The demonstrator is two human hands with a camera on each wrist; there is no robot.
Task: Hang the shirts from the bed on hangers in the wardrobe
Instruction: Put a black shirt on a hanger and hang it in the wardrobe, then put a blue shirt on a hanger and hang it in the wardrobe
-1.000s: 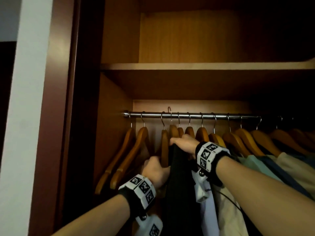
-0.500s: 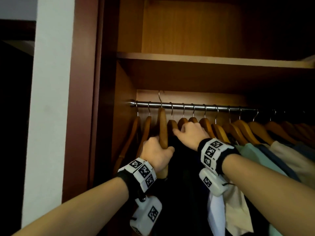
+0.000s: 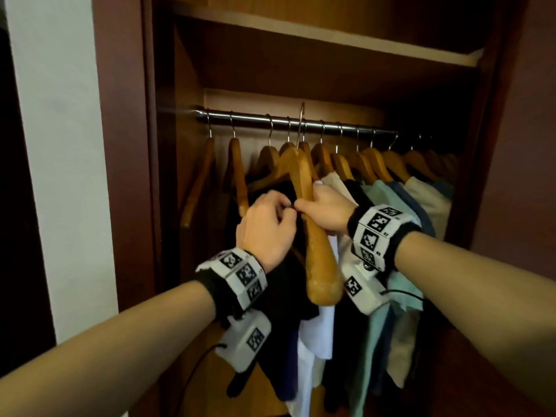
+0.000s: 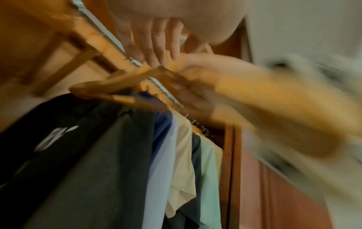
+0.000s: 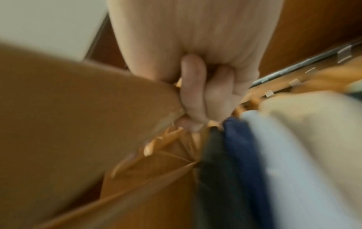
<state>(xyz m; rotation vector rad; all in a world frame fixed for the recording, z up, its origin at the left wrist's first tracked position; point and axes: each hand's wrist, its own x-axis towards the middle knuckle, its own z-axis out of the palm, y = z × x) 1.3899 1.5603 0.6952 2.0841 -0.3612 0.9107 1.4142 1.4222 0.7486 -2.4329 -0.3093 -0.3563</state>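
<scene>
Inside the wardrobe, a wooden hanger [image 3: 319, 260] is lifted off the steel rail [image 3: 255, 117], its hook [image 3: 301, 121] standing above the rail. My right hand [image 3: 323, 210] grips one arm of it, and in the right wrist view its fingers [image 5: 194, 96] curl round the wood [image 5: 78, 116]. My left hand [image 3: 267, 227] sits just left of the hanger. Its fingers [image 4: 156, 49] hang fairly straight, with their tips at the hanger's neck [image 4: 149, 69]. A dark shirt [image 3: 285, 311] hangs right below both hands.
Two bare wooden hangers [image 3: 198, 182] hang at the rail's left end. Several shirts on hangers [image 3: 379, 206] fill the rail to the right. A shelf [image 3: 331, 40] runs above the rail. The wardrobe's side panel [image 3: 123, 145] and a white wall [image 3: 60, 145] stand to the left.
The hanger held by my left hand half a second ago is now gripped by my right hand and swung toward me. My left fingers have loosened from it.
</scene>
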